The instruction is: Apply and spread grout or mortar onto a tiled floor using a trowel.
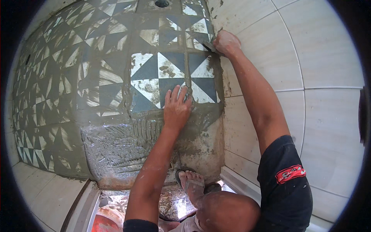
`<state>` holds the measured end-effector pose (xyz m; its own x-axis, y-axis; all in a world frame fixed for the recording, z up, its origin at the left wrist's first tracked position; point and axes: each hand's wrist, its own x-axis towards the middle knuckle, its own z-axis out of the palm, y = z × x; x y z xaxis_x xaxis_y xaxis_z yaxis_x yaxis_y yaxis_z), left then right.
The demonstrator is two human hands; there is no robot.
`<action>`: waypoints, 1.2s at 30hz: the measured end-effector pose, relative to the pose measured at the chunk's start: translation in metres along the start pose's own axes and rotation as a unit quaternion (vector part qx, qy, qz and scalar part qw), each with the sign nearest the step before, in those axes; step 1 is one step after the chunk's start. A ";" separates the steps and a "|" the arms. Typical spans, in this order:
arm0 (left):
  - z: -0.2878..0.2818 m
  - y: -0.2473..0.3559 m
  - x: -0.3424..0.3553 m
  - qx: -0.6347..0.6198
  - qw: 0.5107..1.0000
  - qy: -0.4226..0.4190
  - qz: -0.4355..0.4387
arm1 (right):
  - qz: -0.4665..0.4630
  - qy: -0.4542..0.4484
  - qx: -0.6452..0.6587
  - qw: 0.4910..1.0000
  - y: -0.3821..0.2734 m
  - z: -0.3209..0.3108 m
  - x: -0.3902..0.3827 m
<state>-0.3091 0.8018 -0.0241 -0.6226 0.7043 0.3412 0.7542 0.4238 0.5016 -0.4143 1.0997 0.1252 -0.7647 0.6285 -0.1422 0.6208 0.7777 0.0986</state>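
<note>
My left hand lies on a patterned floor tile of dark grey and white triangles, its fingers stretched out and a little apart. The fingertips touch the tile near a cement-smeared joint. At the wall's foot, farther off to the right, my right hand is closed round a small trowel. Its dark flat blade points left over the narrow tile by the wall; the handle is hidden in my fist. A narrow cut tile sits between the joint and the wall.
Wet grey mortar with comb ridges spreads nearer to me. Cement-smeared patterned tiles cover the floor at left. Pale wall tiles rise on the right. A round drain hole shows at the far end. My sandalled foot stands by the doorway.
</note>
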 end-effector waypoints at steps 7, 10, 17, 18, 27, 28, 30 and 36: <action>0.005 0.005 0.001 -0.017 1.000 -0.014 0.014 | -0.009 -0.034 -0.015 0.999 0.017 0.003 -0.037; 0.004 0.007 -0.002 -0.017 1.000 -0.010 0.016 | -0.006 -0.034 -0.016 0.999 0.023 0.010 -0.062; 0.006 0.009 -0.002 -0.027 0.999 0.015 0.021 | 0.007 -0.028 -0.005 1.000 0.031 0.018 -0.123; 0.007 0.008 -0.002 -0.028 0.999 0.016 0.021 | 0.008 -0.027 -0.006 1.000 0.033 0.022 -0.132; 0.009 0.006 -0.002 0.017 0.999 -0.031 0.024 | 0.027 -0.090 0.009 0.996 0.047 0.023 -0.218; 0.008 0.006 -0.005 0.004 1.000 -0.008 0.021 | 0.031 -0.134 0.017 0.990 0.047 0.021 -0.227; 0.008 0.007 -0.006 -0.011 1.000 0.016 0.020 | 0.037 -0.176 0.024 0.983 0.044 0.015 -0.232; 0.006 0.006 -0.009 -0.016 1.000 0.017 0.014 | 0.024 -0.058 0.077 0.995 0.026 0.003 -0.201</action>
<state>-0.2978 0.8018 -0.0291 -0.6086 0.6951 0.3827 0.7649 0.3856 0.5160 -0.2437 0.9932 0.1539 -0.7134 0.6526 -0.2552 0.6826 0.7295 -0.0426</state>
